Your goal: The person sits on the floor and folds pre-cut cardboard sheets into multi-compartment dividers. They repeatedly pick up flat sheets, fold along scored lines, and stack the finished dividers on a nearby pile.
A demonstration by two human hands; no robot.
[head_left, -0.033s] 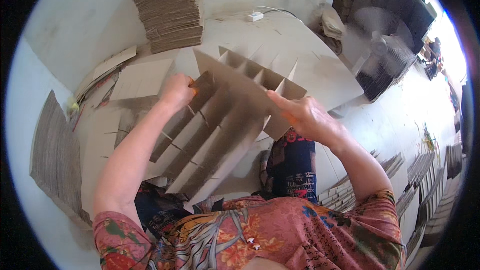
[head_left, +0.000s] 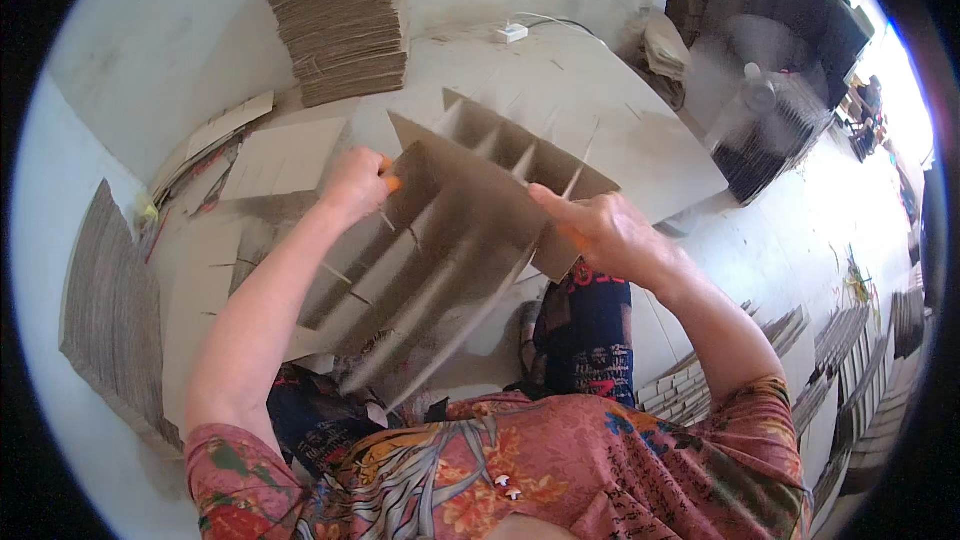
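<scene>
A cardboard grid [head_left: 475,202] blocks the middle, between left hand [head_left: 352,188] and right hand [head_left: 605,232]. At far left, a tall cardboard stack [head_left: 335,25] stands in the way. Beyond the grid, open room spans the worktop's [head_left: 655,145] right part, short of the fan [head_left: 760,95] at far right.

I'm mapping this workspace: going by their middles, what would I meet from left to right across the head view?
Leftmost cardboard stack → pale squarish panel → left hand → cardboard divider grid, held by both hands → right hand → fan.
</scene>
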